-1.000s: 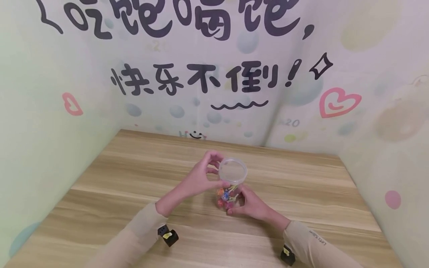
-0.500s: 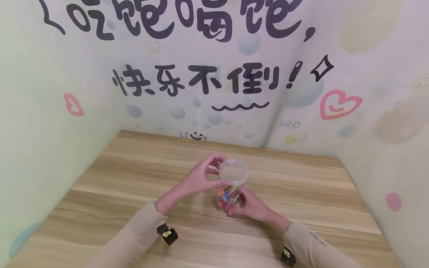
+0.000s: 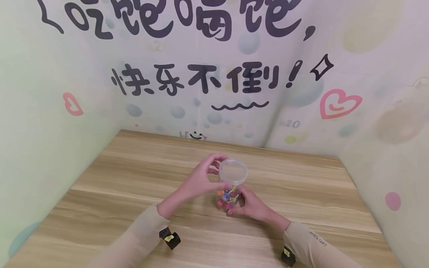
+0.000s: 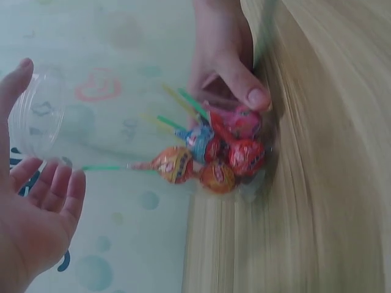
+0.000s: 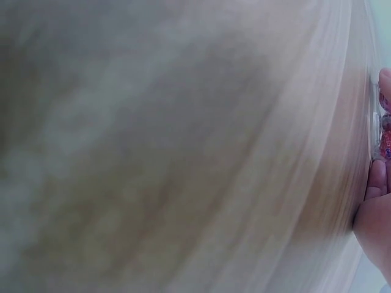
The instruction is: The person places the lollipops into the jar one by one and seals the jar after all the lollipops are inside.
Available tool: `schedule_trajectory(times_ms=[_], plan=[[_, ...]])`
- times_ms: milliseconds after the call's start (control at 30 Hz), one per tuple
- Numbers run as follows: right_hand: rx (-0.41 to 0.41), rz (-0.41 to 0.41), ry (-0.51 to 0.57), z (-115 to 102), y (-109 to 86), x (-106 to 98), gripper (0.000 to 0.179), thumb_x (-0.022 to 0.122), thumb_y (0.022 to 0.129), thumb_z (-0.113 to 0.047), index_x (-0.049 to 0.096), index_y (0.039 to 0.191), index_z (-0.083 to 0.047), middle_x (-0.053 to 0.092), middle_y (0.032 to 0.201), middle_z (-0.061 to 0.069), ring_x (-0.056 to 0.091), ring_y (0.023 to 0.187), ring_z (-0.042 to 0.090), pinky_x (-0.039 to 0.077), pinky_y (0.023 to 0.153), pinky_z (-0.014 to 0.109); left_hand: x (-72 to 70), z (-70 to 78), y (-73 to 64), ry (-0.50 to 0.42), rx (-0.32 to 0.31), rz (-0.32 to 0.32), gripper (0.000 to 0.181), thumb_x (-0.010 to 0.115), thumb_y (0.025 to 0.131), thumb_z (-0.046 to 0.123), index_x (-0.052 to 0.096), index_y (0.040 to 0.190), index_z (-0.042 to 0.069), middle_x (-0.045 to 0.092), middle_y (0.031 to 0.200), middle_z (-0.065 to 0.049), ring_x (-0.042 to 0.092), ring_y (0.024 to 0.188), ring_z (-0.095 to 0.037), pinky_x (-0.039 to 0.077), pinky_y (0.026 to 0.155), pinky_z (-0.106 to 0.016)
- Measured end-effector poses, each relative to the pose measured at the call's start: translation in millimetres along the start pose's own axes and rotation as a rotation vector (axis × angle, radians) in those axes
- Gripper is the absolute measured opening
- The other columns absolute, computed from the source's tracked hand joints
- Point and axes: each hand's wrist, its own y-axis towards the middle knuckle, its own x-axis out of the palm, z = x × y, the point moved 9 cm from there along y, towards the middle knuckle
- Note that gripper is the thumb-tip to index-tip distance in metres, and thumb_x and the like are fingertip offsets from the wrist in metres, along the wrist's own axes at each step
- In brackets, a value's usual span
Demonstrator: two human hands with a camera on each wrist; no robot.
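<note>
A clear plastic jar (image 3: 218, 200) stands upright on the table, with several wrapped lollipops (image 4: 211, 152) inside, their heads low and their green and yellow sticks pointing up. On its top sits a clear round lid (image 3: 233, 172). My left hand (image 3: 200, 178) holds the lid from the left, thumb at the near edge and fingers curled at the far edge. Low on the right side, my right hand (image 3: 253, 206) grips the jar's body. In the right wrist view only part of the right hand (image 5: 374, 213) shows at the right edge.
The wood-grain table (image 3: 140, 160) runs back to a printed wall (image 3: 161, 123) with dark lettering and pink hearts. Side walls rise at left and right. A small black camera (image 3: 170, 238) is strapped at the left wrist, another (image 3: 287, 256) at the right.
My left hand has turned a little at the lid, its thumb and wrist shifting slightly to the right. The right hand and the jar have stayed in place.
</note>
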Motion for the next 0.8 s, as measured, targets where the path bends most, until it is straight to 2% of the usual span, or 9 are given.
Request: schedule_trajectory(times_ms=[100,233,300,433,633,800], plan=[[0.006,0.001,-0.011,11.5,1.9,1.8,0.047,0.086,0.074,-0.014,0.056,0.111,-0.010,0.057,0.116,0.009,0.049,0.096,0.011,0.048,0.081,0.024,0.8,0.8,0.2,0.017,-0.013,0.043,0.076,0.088,0.073,0.018,0.048,0.137,0.006,0.058,0.126,-0.008,0.057,0.105,-0.018,0.056,0.090,-0.030],[0.013,-0.003,-0.006,26.0,5.1,3.8,0.055,0.087,0.075,-0.022,0.055,0.118,-0.015,0.056,0.118,0.005,0.049,0.097,0.013,0.047,0.081,0.023,1.1,1.4,1.9,0.027,-0.009,0.052,0.074,0.087,0.073,0.016,0.049,0.135,0.006,0.059,0.125,-0.008,0.057,0.104,-0.020,0.056,0.088,-0.029],[0.009,-0.011,0.008,27.3,5.7,3.9,0.057,0.087,0.074,-0.025,0.054,0.119,-0.016,0.056,0.119,0.004,0.049,0.098,0.014,0.047,0.082,0.022,0.9,1.6,2.8,0.024,0.001,0.039,0.072,0.086,0.074,0.016,0.050,0.135,0.006,0.058,0.125,-0.008,0.057,0.104,-0.020,0.056,0.087,-0.029],[-0.002,-0.019,0.013,26.2,5.5,3.4,0.050,0.087,0.074,-0.029,0.055,0.111,-0.017,0.057,0.117,0.004,0.050,0.099,0.015,0.047,0.082,0.022,0.8,0.3,5.7,0.011,0.022,-0.004,0.071,0.085,0.075,0.015,0.051,0.136,0.006,0.058,0.127,-0.009,0.055,0.104,-0.023,0.057,0.087,-0.029],[0.003,-0.016,-0.015,26.0,4.5,3.1,0.046,0.087,0.073,-0.030,0.056,0.104,-0.017,0.060,0.115,0.004,0.051,0.098,0.014,0.047,0.082,0.022,1.7,-3.9,6.8,-0.006,0.016,-0.057,0.070,0.084,0.077,0.018,0.051,0.138,0.010,0.056,0.125,-0.007,0.054,0.107,-0.024,0.056,0.090,-0.030],[0.010,-0.017,-0.031,26.5,4.7,2.8,0.047,0.087,0.074,-0.031,0.056,0.106,-0.017,0.060,0.114,0.003,0.052,0.096,0.013,0.048,0.082,0.022,1.3,-3.0,3.8,0.009,0.005,0.004,0.073,0.085,0.075,0.017,0.049,0.139,0.008,0.057,0.125,-0.006,0.055,0.106,-0.019,0.056,0.090,-0.030]])
